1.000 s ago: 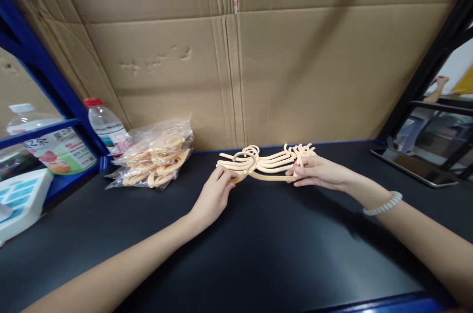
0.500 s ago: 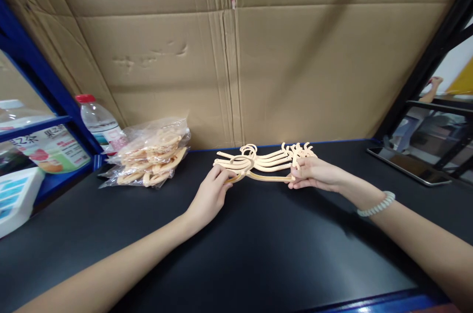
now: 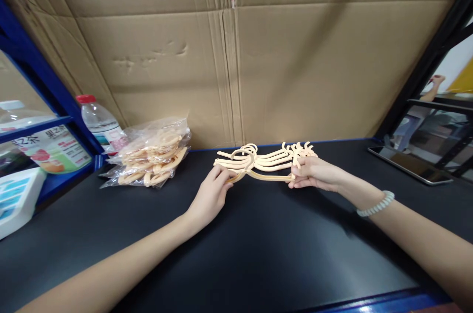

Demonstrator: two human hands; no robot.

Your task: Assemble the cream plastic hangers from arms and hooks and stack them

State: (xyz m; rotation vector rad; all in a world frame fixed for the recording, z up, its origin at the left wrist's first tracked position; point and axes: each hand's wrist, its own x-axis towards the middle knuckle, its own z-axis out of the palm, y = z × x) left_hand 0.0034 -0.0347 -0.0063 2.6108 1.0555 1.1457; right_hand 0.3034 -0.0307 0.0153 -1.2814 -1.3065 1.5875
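Note:
A cream-coloured hanger [image 3: 271, 177] is held between my two hands over the black tabletop. My left hand [image 3: 212, 186] is closed around its left arm, and the fingers hide that end. At the other end, my right hand [image 3: 314, 173] pinches the tip near a small upright hook. The round hook of this hanger stands up between the hands. Just behind it, several more cream hangers [image 3: 275, 160] lie overlapped in a row, their hooks at the middle and curled ends at the right.
On the left, clear plastic bags [image 3: 153, 153] of similar hangers sit beside a red-capped bottle [image 3: 101, 123]. A white tray with blue parts [image 3: 16, 199] lies at the left edge. A tablet [image 3: 410, 165] rests at the right. Cardboard [image 3: 332, 71] walls the back.
The held hanger's round hook has tilted more upright. Both hands keep their grip and have hardly moved.

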